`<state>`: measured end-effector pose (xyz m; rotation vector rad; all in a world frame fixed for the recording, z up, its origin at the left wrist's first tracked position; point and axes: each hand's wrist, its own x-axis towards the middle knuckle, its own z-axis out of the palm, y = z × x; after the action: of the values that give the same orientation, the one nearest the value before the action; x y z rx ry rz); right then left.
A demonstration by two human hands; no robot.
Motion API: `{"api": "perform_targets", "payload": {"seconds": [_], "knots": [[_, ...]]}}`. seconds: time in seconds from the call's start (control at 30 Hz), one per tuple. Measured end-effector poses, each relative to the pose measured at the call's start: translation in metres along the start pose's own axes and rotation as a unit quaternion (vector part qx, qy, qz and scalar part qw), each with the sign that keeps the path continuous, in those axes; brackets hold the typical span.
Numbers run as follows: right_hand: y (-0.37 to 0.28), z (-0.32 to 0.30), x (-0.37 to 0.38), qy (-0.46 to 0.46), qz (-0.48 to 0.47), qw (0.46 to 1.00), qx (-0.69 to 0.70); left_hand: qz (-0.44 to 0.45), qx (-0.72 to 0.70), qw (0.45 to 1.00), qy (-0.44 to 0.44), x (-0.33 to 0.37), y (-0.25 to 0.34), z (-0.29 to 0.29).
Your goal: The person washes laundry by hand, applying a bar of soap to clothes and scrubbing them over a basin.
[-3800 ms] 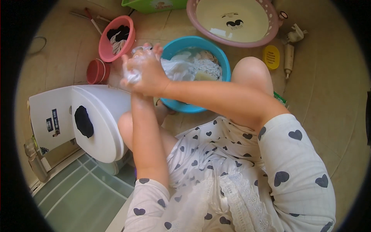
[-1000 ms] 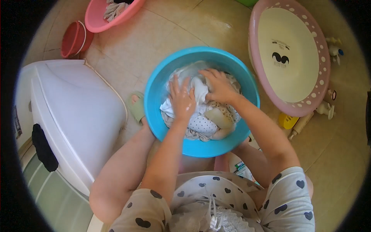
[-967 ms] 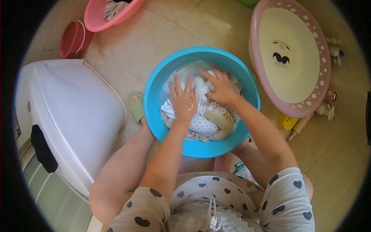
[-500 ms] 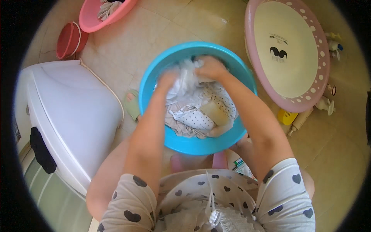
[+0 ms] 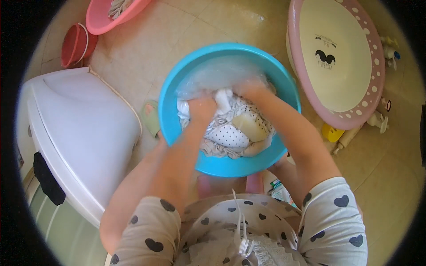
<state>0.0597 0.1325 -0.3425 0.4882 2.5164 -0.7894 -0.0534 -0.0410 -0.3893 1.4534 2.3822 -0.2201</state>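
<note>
A round blue basin (image 5: 222,167) stands before me with wet laundry and cloudy water (image 5: 217,73) in it. My left hand (image 5: 202,107) is down in the basin, closed on a white cloth (image 5: 223,101) that bunches beside its fingers. Opposite it, my right hand (image 5: 252,88) reaches into the water at the far side; splash and blur hide its fingers. Nearer me lie a white dotted garment (image 5: 228,136), a crumpled greyish cloth (image 5: 218,149) and a smooth pale-yellow piece (image 5: 250,127) that I cannot identify.
On the right a large pink-rimmed tub (image 5: 319,116) leans near several bottles and a yellow object (image 5: 330,132). At left are a white rounded fixture (image 5: 84,119), a red bucket (image 5: 73,46) and a green slipper (image 5: 151,117). A pink basin (image 5: 100,24) holding cloth stands far left.
Both hands have gone down from the lifted, blurred white cloth into the basin, the left one nearer to me and rightward. Water now swirls along the basin's far side.
</note>
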Motion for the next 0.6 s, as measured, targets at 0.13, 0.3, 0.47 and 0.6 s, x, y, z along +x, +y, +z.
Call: {"api": "perform_targets", "payload": {"seconds": [0.13, 0.3, 0.47, 0.6], "knots": [[-0.022, -0.031, -0.001, -0.017, 0.091, 0.995, 0.045, -0.017, -0.022, 0.993, -0.111, 0.031, 0.002, -0.020], [0.020, -0.013, 0.004, 0.106, 0.179, 0.876, 0.434, -0.171, -0.495, 0.843, -0.120, 0.046, -0.022, -0.006], [-0.015, -0.036, -0.087, 0.292, 0.201, 0.832, 0.426, -0.235, -0.758, 0.599, -0.107, -0.006, -0.005, -0.096], [-0.077, 0.013, -0.117, 0.329, 0.241, 0.887, 0.216, -0.154, -0.592, 0.788, 0.061, -0.050, -0.013, -0.112]]}}
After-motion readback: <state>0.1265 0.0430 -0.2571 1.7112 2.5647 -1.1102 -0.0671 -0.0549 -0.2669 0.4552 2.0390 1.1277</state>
